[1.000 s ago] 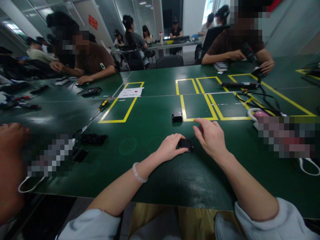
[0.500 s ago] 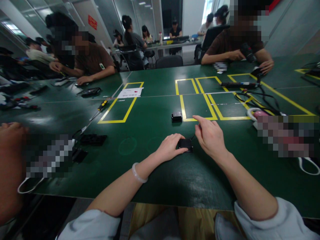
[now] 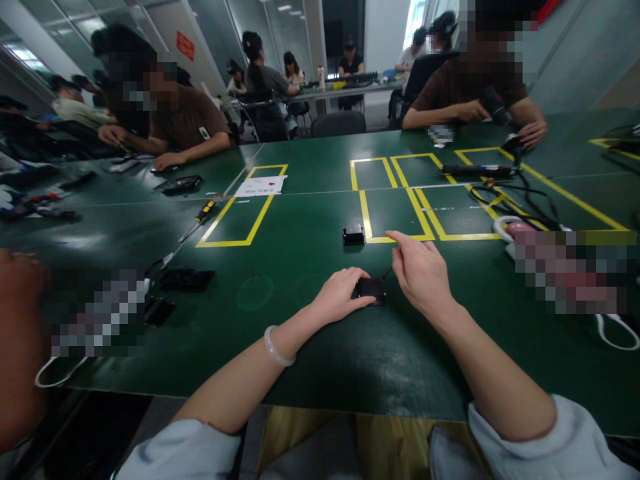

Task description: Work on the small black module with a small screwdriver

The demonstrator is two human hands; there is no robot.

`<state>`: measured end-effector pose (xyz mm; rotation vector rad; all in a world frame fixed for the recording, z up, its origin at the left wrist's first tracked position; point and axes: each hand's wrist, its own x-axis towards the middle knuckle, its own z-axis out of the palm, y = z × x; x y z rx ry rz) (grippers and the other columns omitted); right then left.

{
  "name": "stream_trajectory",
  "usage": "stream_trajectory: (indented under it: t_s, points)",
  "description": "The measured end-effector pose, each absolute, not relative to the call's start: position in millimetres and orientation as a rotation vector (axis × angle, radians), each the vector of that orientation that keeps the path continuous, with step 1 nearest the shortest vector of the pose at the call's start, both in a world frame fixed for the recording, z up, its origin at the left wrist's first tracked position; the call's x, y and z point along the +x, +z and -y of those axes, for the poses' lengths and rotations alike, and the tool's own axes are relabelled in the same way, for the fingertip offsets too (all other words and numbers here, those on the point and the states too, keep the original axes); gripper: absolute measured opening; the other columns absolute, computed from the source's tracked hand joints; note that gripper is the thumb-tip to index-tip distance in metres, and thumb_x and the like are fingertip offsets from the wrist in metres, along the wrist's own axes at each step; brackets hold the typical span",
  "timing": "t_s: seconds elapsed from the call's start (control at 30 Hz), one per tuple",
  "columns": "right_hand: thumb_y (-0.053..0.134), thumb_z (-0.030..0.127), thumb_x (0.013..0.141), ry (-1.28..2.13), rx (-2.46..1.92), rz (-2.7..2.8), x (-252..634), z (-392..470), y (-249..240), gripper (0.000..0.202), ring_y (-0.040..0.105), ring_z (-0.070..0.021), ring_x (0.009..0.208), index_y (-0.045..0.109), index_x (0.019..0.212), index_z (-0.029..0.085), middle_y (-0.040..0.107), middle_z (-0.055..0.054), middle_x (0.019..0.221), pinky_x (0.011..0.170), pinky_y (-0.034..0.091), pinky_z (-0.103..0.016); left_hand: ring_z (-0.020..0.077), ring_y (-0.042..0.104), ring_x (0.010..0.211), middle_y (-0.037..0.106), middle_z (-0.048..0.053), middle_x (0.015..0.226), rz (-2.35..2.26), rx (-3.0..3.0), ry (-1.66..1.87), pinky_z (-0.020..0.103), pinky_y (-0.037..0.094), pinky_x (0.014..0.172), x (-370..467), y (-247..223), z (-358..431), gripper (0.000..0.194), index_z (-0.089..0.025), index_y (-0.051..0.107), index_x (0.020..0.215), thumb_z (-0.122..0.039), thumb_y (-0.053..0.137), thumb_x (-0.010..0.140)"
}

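Note:
My left hand [image 3: 344,293] is closed on a small black rectangular block [image 3: 372,289] on the green table, thumb on its near side and fingers on its far side. To the right, my right hand [image 3: 423,270] points its index finger forward, with the other fingers curled. A thin dark rod [image 3: 387,274] runs from the block's right side up to this hand, which grips it; the end inside the hand is hidden. A second black block [image 3: 353,234] stands farther back, touching neither hand.
Yellow tape outlines [image 3: 397,239] mark the green table [image 3: 310,360]. A screwdriver [image 3: 205,211], a paper sheet [image 3: 261,186] and black parts [image 3: 186,280] lie to the left. Cables [image 3: 537,200] lie at right. Co-workers sit across the table; one holds a power drill [image 3: 496,105].
My right hand has shifted very slightly to the right, showing a little more of the thin rod. My left hand and the block stay where they were.

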<state>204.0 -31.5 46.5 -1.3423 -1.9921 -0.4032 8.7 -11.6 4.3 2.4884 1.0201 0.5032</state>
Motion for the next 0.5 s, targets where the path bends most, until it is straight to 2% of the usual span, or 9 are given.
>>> stream_trajectory:
  t_s: [0.1,0.3,0.5]
  points:
    - [0.038,0.020,0.094,-0.401,-1.330,1.986,203.8,31.6,46.4,0.029,0.062,-0.0195,0.085,0.053,0.118,0.014,0.068,-0.009,0.102,0.074,0.039,-0.032,0.0237,0.056,0.098,0.059,0.006,0.105,-1.015,2.490,0.505,0.037,0.045,0.086,9.0,4.0,11.6,0.037,-0.019,0.052,0.109,-0.046,0.061,0.085]
    - [0.044,0.030,0.094,-0.381,-1.327,1.984,203.4,32.6,48.2,0.020,0.060,-0.0182,0.077,0.057,0.101,0.017,0.068,-0.005,0.088,0.072,0.038,-0.031,0.0238,0.056,0.097,0.059,0.006,0.104,-1.027,2.487,0.514,0.037,0.045,0.086,9.1,3.2,11.8,0.038,-0.019,0.052,0.109,-0.047,0.061,0.085]
    - [0.039,0.023,0.095,-0.379,-1.319,1.927,202.6,30.0,43.9,0.030,0.059,-0.0182,0.075,0.046,0.122,0.014,0.066,-0.007,0.090,0.071,0.040,-0.031,0.0236,0.056,0.097,0.059,0.006,0.104,-1.018,2.480,0.511,0.037,0.045,0.085,9.2,3.4,11.7,0.037,-0.019,0.052,0.109,-0.046,0.062,0.085]
